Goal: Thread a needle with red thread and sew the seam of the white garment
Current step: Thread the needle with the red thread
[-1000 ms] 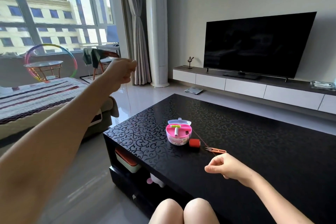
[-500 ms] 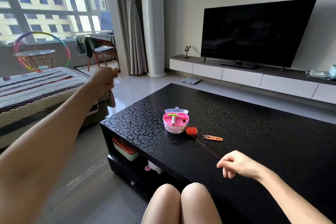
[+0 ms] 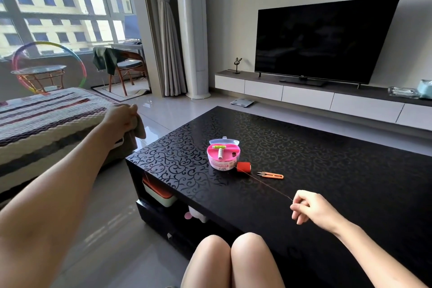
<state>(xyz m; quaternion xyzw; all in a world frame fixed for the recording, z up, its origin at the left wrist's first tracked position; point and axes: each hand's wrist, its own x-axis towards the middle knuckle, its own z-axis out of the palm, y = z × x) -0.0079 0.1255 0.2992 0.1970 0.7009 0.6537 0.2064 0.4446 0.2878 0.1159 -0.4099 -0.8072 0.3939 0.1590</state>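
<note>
Fingertips of the right hand (image 3: 311, 208), lower right, pinch the thin red thread (image 3: 268, 184), now drawn farther back from the red thread spool (image 3: 243, 167) mid-frame on the black patterned coffee table (image 3: 327, 159) — enough length, I judge, for cutting and threading. Left hand (image 3: 121, 117), mid-left, has dropped from its earlier height — fingers curled, though any thread there is invisible.

At lower right, the right hand (image 3: 308, 208) pinches a thin red thread (image 3: 268, 186) that runs straight up-left to the red spool (image 3: 243, 167) on the black table (image 3: 327, 170). The spool sits between the pink sewing box (image 3: 223, 155) and orange snips (image 3: 271, 175). At middle left, the left hand (image 3: 121, 117) is curled; what it holds is unclear.
</note>
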